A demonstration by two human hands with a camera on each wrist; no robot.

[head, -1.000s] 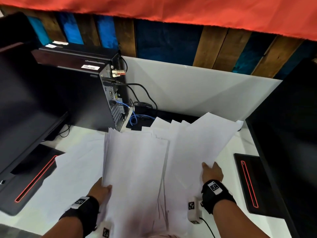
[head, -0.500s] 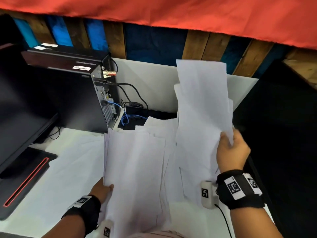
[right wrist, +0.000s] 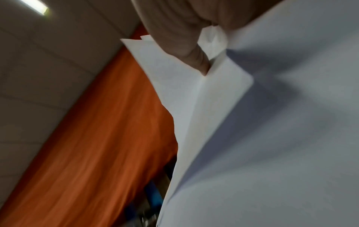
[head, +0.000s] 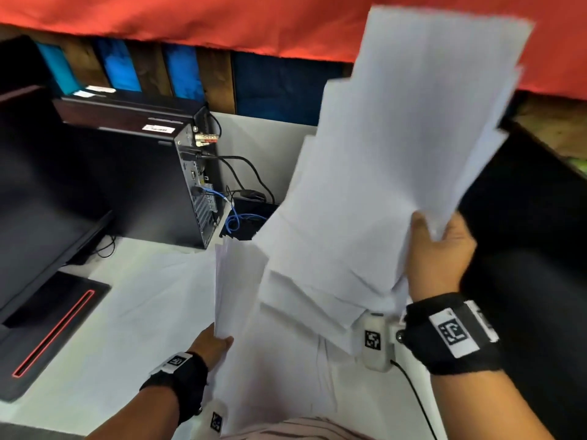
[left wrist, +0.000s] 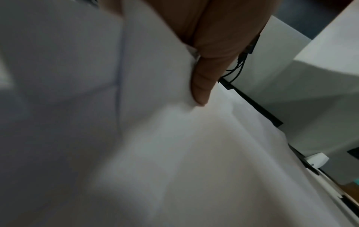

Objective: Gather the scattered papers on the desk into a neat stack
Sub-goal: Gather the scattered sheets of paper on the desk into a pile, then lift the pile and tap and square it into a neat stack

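— Two bundles of paper, then?
— Yes. The right hand (head: 436, 252) pinches a fanned sheaf (head: 409, 147) by its near corner, raised high at the right, thumb (right wrist: 196, 61) pressed on the sheets.
— And the left hand (head: 211, 346)?
— Lower, near the body, fingers closed on the near edge of a second stack (head: 236, 287), tilted up off the white desk (head: 104, 328). More loose sheets (head: 305, 319) lie between the hands.

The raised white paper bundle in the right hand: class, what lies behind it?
Behind the raised white paper bundle, held by the right hand, show red cloth and white partition; whatever it covers is hidden.
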